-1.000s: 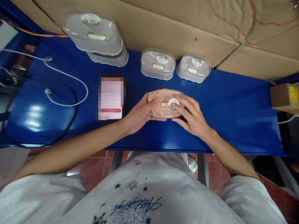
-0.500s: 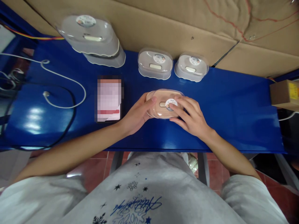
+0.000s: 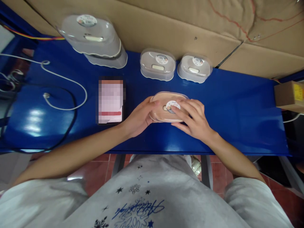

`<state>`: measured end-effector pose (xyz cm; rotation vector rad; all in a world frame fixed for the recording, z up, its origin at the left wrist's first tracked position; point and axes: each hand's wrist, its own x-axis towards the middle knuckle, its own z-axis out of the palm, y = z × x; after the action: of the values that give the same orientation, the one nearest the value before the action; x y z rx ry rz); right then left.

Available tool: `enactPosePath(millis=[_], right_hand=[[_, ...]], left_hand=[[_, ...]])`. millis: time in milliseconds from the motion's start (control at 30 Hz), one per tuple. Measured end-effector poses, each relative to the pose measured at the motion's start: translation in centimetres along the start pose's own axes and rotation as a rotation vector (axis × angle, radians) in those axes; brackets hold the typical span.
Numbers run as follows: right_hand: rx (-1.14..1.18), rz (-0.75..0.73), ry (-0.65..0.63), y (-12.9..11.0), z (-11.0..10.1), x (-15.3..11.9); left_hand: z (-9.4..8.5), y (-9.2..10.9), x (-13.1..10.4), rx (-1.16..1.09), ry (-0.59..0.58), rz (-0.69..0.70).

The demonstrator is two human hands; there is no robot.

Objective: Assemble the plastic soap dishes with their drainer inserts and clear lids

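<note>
A pink oval plastic food container [image 3: 160,116] with a clear lid is between my two hands, over the blue table. My left hand [image 3: 140,115] grips its left end, with the thumb on top of the lid. My right hand [image 3: 196,118] grips the right end, its fingers over the lid and thumb at the near edge. A round white label [image 3: 172,103] lies on the lid against my right fingers, partly covering the pale handle slot. Whether the label is stuck down or loose, I cannot tell.
Two lidded containers, a middle one [image 3: 158,69] and a right one [image 3: 194,69], stand at the back. Larger stacked containers [image 3: 91,34] are back left. A phone or tablet [image 3: 110,101] lies left of my hands. Cables [image 3: 64,75] run over the left side. Cardboard [image 3: 187,28] lines the rear.
The label has shifted slightly left over the lid's handle slot, and the container has moved slightly right and nearer. Both hands keep their hold, with little movement.
</note>
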<state>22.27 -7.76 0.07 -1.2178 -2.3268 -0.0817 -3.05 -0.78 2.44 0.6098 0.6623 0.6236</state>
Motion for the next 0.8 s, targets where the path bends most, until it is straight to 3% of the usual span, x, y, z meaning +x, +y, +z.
enactPosePath(millis=[100, 300, 600, 800], right_hand=[[0.021, -0.021, 0.011, -0.2, 0.0, 0.2], [0.138, -0.041, -0.060, 0.5, -0.1, -0.1], [0.122, -0.103, 0.093, 0.8, -0.8, -0.2], [0.084, -0.019, 0.018, 2.0, -0.1, -0.3]], left_hand=[[-0.2, 0.0, 0.2, 0.053, -0.025, -0.012], [-0.6, -0.2, 0.5, 0.028, 0.073, -0.044], [-0.7, 0.5, 0.6, 0.040, -0.041, -0.081], [-1.1, 0.5, 1.0, 0.118, 0.101, 0.024]])
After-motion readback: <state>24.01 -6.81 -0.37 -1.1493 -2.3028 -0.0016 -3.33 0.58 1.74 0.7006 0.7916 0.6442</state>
